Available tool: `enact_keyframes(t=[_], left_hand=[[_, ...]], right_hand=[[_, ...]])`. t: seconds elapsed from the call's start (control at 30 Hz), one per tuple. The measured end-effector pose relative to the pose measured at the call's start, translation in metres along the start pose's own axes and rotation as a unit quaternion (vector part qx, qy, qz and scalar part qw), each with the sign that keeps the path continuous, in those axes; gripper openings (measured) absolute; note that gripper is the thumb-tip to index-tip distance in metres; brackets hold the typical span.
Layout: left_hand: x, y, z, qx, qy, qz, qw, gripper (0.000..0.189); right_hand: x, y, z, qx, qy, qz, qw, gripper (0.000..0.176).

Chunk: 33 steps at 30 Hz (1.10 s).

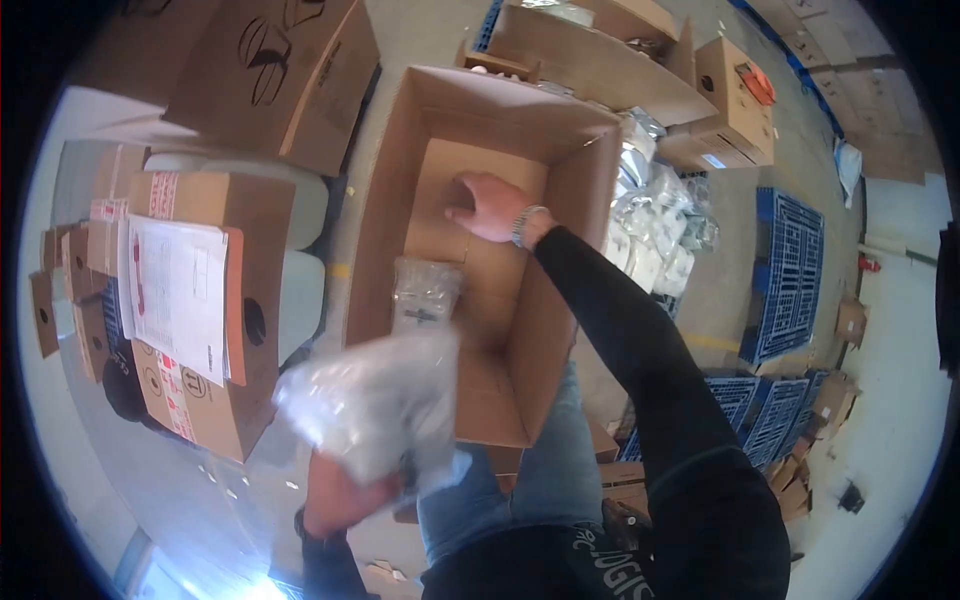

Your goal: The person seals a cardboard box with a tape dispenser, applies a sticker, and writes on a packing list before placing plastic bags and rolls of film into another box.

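Observation:
A large open cardboard box stands in front of me. Over its inside, my right hand hangs with thumb and fingers apart, holding nothing. My left hand grips a clear plastic bag with pale contents, slightly blurred, at the box's near left corner. Inside the box, along the left wall, lies another clear plastic bag with small dark items in it. The held bag covers part of the box's near left side.
Papers lie on a cardboard box at the left. Beyond the open box's right side are many clear bags. Blue pallets stand further right, and another carton is at the upper right.

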State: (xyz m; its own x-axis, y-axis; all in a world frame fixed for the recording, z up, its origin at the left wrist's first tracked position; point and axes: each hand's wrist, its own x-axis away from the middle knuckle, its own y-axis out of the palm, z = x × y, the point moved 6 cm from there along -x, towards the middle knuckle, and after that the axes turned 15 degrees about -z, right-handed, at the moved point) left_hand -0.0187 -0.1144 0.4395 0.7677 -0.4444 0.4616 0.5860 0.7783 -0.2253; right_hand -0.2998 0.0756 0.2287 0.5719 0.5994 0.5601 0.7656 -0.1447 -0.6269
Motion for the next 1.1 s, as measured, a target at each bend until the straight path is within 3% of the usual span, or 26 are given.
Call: enact_keyframes(t=[0.07, 0.13, 0.2, 0.23, 0.27, 0.37, 0.47, 0.53, 0.57, 0.63, 0.7, 0.73, 0.77, 0.83, 0.9, 0.93, 0.97, 1.0, 1.03, 1.07, 1.1], left_hand=[[-0.056, -0.002, 0.009, -0.091, 0.03, 0.006, 0.995, 0.066], [-0.121, 0.013, -0.036, -0.021, -0.057, -0.003, 0.998, 0.07], [-0.197, 0.044, -0.089, 0.155, -0.104, -0.131, 0.974, 0.073], [-0.223, 0.063, -0.104, 0.145, -0.117, -0.2, 0.962, 0.08], [-0.246, 0.084, -0.122, 0.133, -0.129, -0.269, 0.945, 0.089], [-0.281, 0.15, -0.274, -0.026, -0.22, -0.21, 0.952, 0.107], [-0.28, 0.19, -0.304, -0.236, -0.245, -0.064, 0.938, 0.123], [-0.277, 0.184, -0.32, -0.205, -0.285, -0.12, 0.929, 0.119], [-0.28, 0.172, -0.316, -0.179, -0.283, -0.117, 0.935, 0.104], [-0.278, 0.14, -0.27, -0.067, -0.206, 0.003, 0.976, 0.074], [-0.273, 0.095, -0.192, -0.049, -0.099, 0.169, 0.979, 0.049], [-0.27, 0.061, -0.152, -0.182, -0.084, 0.269, 0.942, 0.037], [-0.28, 0.046, -0.068, -0.253, -0.081, 0.362, 0.894, 0.032], [-0.304, 0.04, 0.05, -0.297, 0.079, 0.442, 0.843, 0.033], [-0.382, 0.08, 0.106, 0.002, 0.147, 0.417, 0.897, 0.035], [-0.441, 0.128, 0.135, -0.001, 0.142, 0.329, 0.934, 0.036], [-0.5, 0.18, 0.166, -0.005, 0.133, 0.237, 0.962, 0.037], [-0.569, 0.256, 0.194, -0.159, 0.082, 0.079, 0.981, 0.038], [-0.635, 0.32, 0.193, -0.171, 0.107, -0.053, 0.978, 0.043], [-0.697, 0.372, 0.189, -0.281, 0.154, -0.165, 0.933, 0.043], [-0.756, 0.423, 0.179, -0.322, 0.186, -0.186, 0.91, 0.044]], right_hand=[[0.069, -0.062, -0.021, -0.196, -0.063, 0.081, 0.975, 0.059], [0.133, -0.095, -0.023, -0.266, -0.131, 0.18, 0.938, 0.05], [0.185, -0.096, 0.008, -0.38, -0.133, 0.252, 0.88, 0.053], [0.208, -0.091, 0.027, -0.435, -0.136, 0.283, 0.844, 0.055], [0.23, -0.082, 0.051, -0.448, -0.11, 0.309, 0.832, 0.057], [0.292, -0.039, 0.132, -0.474, -0.022, 0.35, 0.808, 0.057], [0.36, 0.025, 0.225, -0.473, 0.123, 0.364, 0.793, 0.052], [0.4, 0.066, 0.284, -0.479, 0.185, 0.373, 0.773, 0.048], [0.416, 0.084, 0.317, -0.484, 0.208, 0.378, 0.761, 0.047], [0.43, 0.113, 0.391, -0.465, 0.254, 0.376, 0.76, 0.048], [0.431, 0.124, 0.466, -0.422, 0.281, 0.369, 0.779, 0.05], [0.426, 0.12, 0.508, -0.389, 0.289, 0.367, 0.794, 0.052], [0.422, 0.118, 0.548, -0.357, 0.299, 0.364, 0.807, 0.053], [0.414, 0.112, 0.624, -0.27, 0.343, 0.342, 0.832, 0.057], [0.397, 0.093, 0.701, -0.191, 0.369, 0.321, 0.851, 0.062], [0.388, 0.089, 0.734, -0.165, 0.378, 0.312, 0.856, 0.066], [0.378, 0.087, 0.763, -0.137, 0.387, 0.301, 0.861, 0.069], [0.368, 0.082, 0.784, -0.108, 0.391, 0.298, 0.864, 0.072], [0.361, 0.072, 0.8, -0.079, 0.395, 0.294, 0.867, 0.074], [0.356, 0.066, 0.811, -0.051, 0.401, 0.289, 0.868, 0.076], [0.348, 0.062, 0.826, -0.041, 0.402, 0.279, 0.871, 0.077]])
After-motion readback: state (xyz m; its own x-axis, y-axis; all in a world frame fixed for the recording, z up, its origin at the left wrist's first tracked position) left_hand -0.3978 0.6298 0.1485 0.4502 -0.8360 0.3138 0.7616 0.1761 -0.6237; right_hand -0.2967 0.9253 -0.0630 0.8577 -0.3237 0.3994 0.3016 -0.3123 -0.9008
